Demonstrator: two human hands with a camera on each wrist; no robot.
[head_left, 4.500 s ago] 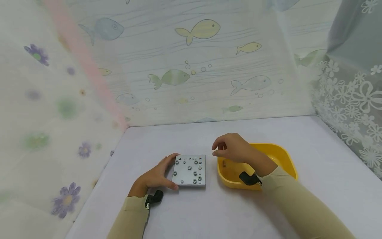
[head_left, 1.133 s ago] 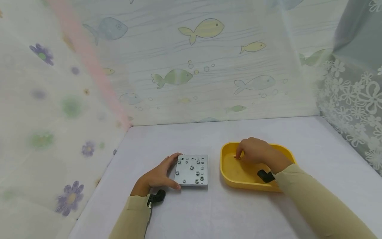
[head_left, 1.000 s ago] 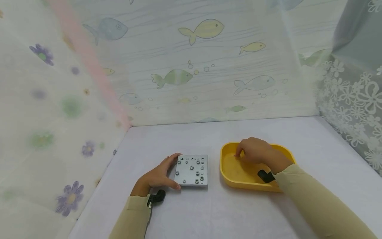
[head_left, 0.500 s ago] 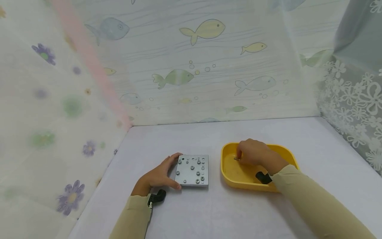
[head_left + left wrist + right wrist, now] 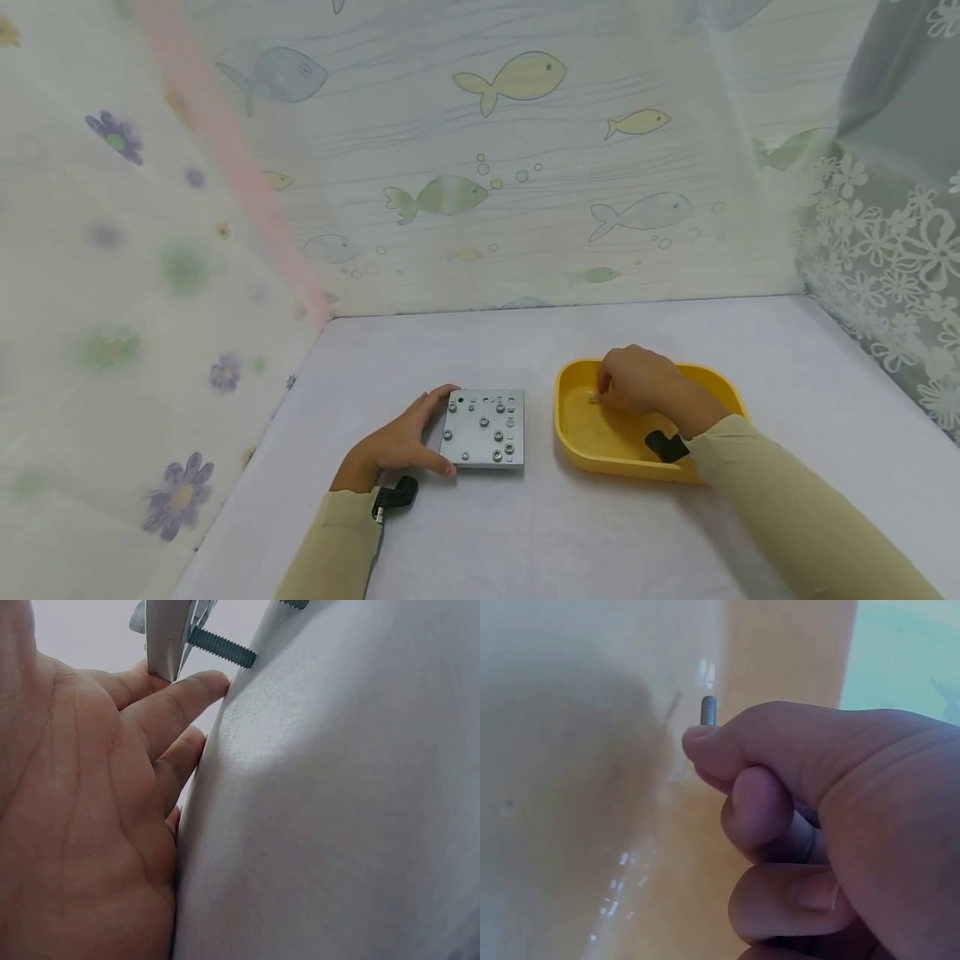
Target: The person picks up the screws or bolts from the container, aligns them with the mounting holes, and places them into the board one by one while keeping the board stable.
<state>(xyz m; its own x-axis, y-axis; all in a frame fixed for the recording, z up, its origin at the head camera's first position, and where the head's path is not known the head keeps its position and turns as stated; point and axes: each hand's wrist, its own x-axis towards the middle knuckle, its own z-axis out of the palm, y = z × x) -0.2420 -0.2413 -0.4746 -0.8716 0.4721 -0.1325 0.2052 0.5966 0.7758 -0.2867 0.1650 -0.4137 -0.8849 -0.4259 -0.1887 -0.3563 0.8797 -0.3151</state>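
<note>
- The screw sits pinched at the tips of our right hand, its threaded end poking up past the thumb near the top centre of the right wrist view; in the head view it shows as a small grey sliver just left of the knuckles.
- Our right hand hangs inside the yellow tray, right of centre in the lower half of the head view, fingers curled tight on the screw.
- Left of the tray, lower centre, lies the grey metal plate, with several screws already seated in it and a few holes open.
- Our left hand clasps the plate's left edge, thumb on the near corner and fingers curled round the far one; in the left wrist view a screw's threaded shank juts out beneath the plate at the top.
- We judge the step in hand to be picking a screw out of the tray.
- The next move, as we judge it, calls for lifting clear of the tray wall, crossing left to an open hole, and setting the screw upright while we steady the plate.
</note>
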